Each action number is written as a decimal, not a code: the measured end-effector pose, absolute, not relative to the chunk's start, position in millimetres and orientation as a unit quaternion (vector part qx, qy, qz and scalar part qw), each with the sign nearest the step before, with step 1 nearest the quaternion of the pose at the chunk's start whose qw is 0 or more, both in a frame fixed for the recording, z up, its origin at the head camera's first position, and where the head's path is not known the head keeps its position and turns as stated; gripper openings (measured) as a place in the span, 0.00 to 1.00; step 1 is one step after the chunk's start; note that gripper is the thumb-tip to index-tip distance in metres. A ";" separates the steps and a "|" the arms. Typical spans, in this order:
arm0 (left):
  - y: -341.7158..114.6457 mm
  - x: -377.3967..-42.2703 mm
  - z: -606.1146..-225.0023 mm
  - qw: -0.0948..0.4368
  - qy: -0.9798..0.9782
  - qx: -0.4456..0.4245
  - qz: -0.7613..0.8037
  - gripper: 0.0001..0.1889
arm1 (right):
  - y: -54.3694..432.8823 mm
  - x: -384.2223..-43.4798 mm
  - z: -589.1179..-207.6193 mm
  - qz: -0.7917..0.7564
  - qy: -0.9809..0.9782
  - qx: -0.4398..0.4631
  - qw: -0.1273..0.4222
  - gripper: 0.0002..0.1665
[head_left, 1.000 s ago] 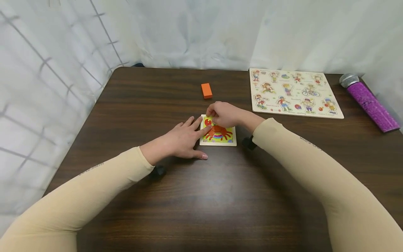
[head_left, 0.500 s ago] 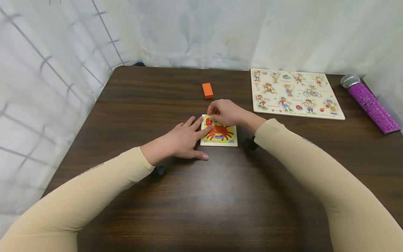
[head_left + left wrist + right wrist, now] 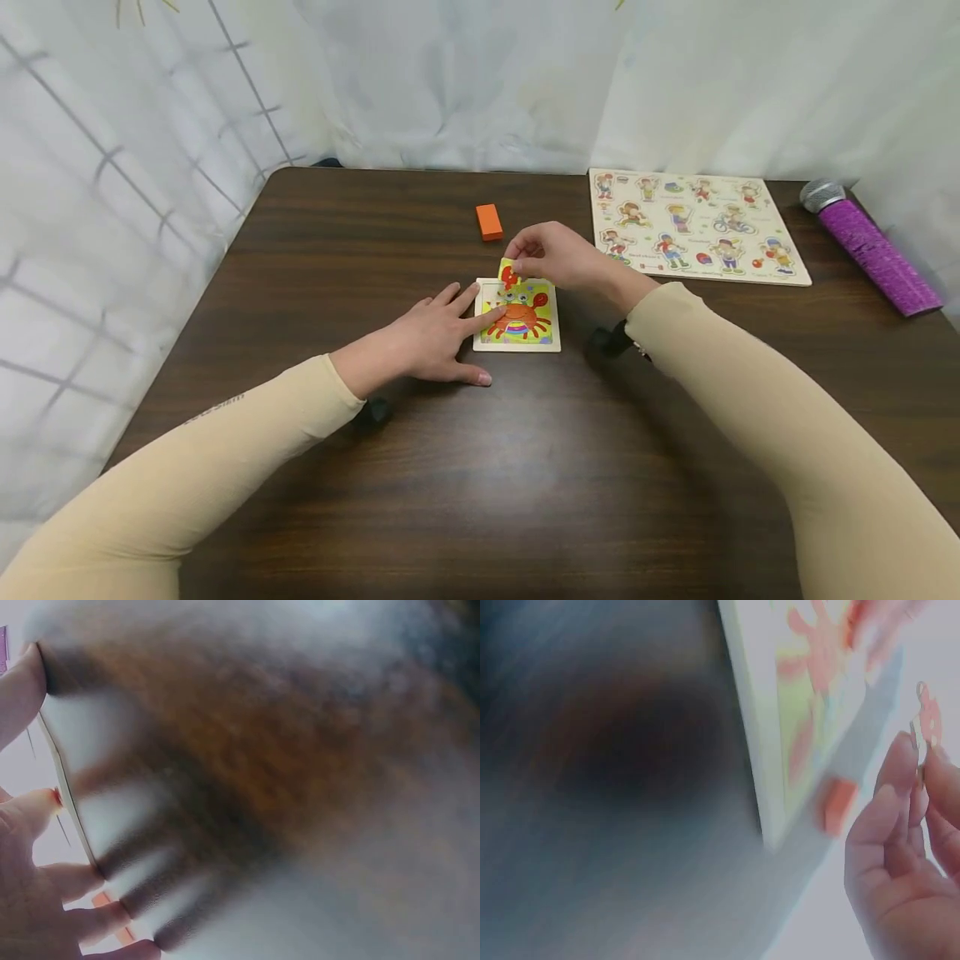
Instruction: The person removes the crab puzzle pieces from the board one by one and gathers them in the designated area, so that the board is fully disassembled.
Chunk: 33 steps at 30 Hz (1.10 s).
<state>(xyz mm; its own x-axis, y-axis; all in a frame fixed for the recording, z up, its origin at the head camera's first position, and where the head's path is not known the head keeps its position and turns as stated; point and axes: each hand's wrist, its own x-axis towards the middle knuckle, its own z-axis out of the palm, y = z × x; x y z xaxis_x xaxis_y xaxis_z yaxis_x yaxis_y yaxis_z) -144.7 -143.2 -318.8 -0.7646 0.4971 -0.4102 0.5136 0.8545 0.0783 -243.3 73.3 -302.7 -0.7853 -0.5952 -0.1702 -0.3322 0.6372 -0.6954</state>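
A small square jigsaw puzzle (image 3: 517,321) with a red crab on yellow lies in a pale frame on the table. My left hand (image 3: 438,337) is spread flat, its index fingertip touching the crab picture from the left. Above the puzzle's far-left corner, my right hand (image 3: 558,257) pinches a yellow and red puzzle piece (image 3: 509,273) between thumb and fingers. The same puzzle piece (image 3: 928,720) shows raised in the right wrist view. A bare, pale patch shows in the puzzle's upper left. The left wrist view is mostly blurred, with the left hand (image 3: 56,885) at its left edge.
An orange block (image 3: 489,222) lies just beyond the puzzle. At the back right is a wooden peg board (image 3: 697,225) with pictures of children. A purple microphone (image 3: 873,246) lies at the far right. White curtains (image 3: 465,83) hang behind the dark table (image 3: 487,500).
My right hand has lifted the puzzle piece out of the frame's upper left and moved slightly up and right. My left hand stays on the puzzle.
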 end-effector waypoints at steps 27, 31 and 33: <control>-144.4 -141.9 -321.9 0.192 0.942 0.276 -0.004 0.51 | 168.8 -229.6 -314.6 -0.202 0.939 -0.202 0.193 0.25; -144.0 -142.3 -321.0 0.194 0.941 0.276 -0.005 0.51 | 168.8 -229.1 -314.2 -0.193 0.941 -0.211 0.183 0.23; -143.3 -142.4 -320.6 0.195 0.941 0.276 -0.005 0.51 | 168.6 -229.3 -315.0 -0.192 0.941 -0.212 0.179 0.20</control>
<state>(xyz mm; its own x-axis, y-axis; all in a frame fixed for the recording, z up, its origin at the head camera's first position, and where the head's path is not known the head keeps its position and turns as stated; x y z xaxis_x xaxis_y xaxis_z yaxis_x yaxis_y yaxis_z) -142.4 -143.3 -320.6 -0.7712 0.5179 -0.3701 0.5220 0.8473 0.0980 -229.3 168.6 -315.0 -0.8459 -0.4686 -0.2549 -0.3312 0.8359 -0.4376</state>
